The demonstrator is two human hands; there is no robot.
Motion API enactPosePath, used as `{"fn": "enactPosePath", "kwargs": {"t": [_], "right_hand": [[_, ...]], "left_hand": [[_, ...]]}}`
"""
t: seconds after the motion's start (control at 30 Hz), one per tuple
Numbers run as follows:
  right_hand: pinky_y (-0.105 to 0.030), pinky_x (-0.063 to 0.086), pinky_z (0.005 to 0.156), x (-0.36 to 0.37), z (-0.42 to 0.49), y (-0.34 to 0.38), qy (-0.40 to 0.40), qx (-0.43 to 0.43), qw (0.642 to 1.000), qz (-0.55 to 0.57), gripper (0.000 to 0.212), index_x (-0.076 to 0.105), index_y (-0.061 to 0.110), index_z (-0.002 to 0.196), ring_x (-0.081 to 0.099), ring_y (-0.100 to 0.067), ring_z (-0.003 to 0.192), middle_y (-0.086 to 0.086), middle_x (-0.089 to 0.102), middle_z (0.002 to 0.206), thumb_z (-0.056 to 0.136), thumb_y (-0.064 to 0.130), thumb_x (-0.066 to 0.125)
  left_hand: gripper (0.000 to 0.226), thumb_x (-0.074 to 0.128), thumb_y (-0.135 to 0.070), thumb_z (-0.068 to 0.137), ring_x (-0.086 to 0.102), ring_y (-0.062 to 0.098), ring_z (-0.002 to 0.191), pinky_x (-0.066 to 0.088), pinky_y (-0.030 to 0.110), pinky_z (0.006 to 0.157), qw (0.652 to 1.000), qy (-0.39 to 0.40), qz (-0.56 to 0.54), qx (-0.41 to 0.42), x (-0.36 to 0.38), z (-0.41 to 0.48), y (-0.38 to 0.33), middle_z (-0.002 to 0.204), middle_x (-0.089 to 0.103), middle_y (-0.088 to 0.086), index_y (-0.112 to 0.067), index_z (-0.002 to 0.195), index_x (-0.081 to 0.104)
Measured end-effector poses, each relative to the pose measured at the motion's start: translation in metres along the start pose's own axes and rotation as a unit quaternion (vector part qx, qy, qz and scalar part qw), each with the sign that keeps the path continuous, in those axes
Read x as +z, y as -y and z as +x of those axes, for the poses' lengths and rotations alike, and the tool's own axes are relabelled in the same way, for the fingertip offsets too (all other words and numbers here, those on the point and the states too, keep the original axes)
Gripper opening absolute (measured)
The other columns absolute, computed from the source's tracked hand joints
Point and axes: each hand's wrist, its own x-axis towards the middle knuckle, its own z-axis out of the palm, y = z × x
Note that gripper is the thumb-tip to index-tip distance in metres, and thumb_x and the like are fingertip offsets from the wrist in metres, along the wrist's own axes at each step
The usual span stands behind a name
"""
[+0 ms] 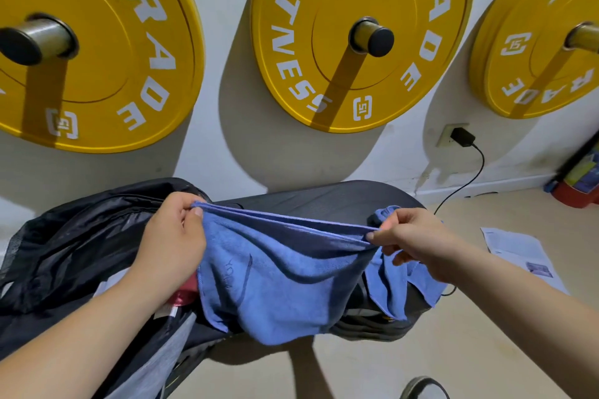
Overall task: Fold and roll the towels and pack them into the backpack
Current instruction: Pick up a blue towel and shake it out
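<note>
A person's left hand (171,236) and right hand (411,236) pinch the top edge of a blue towel (285,278), stretched unfolded above a black bench (324,201) beside the open backpack (81,236), with folding, rolling and packing apparently still ahead.

Both forearms are reaching forward, the left hand (171,236) and right hand (411,236) each pinching the blue towel (282,285), well apart.
</note>
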Motion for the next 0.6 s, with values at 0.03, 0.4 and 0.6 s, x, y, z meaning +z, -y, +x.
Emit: {"fn": "enactPosePath", "kwargs": {"t": [0.03,0.4,0.6], "right_hand": [[-0.026,0.049,0.052,0.001,0.001,-0.001,-0.015,-0.005,1.000,-0.024,0.027,0.056,0.009,0.076,0.060,-0.019,0.061,-0.010,0.060,0.068,0.079,0.011,0.082],[-0.030,0.056,0.044,0.002,-0.001,0.012,-0.078,-0.028,0.976,-0.203,0.012,0.056,0.004,0.085,0.068,-0.026,0.048,-0.017,0.071,0.061,0.075,-0.001,0.050],[-0.040,0.062,0.064,-0.001,-0.013,0.015,0.069,0.071,0.990,0.100,0.020,0.062,0.001,0.110,0.074,-0.038,0.071,-0.029,0.074,0.084,0.093,-0.002,0.052]], "left_hand": [[0.015,0.048,-0.014,0.101,0.063,0.025,0.080,0.047,0.038,0.071,1.000,0.002,0.002,0.002,0.000,-0.001,-0.001,0.083,0.069,0.004,-0.023,0.099,0.061],[0.018,0.050,-0.013,0.100,0.063,0.027,0.074,0.050,0.039,0.071,0.999,0.025,0.022,0.034,-0.001,-0.004,-0.004,0.077,0.069,0.008,-0.026,0.094,0.061],[0.018,0.050,-0.013,0.100,0.064,0.027,0.077,0.049,0.038,0.071,1.000,0.016,0.015,0.007,-0.006,0.001,0.004,0.080,0.070,0.006,-0.025,0.095,0.062]]}}
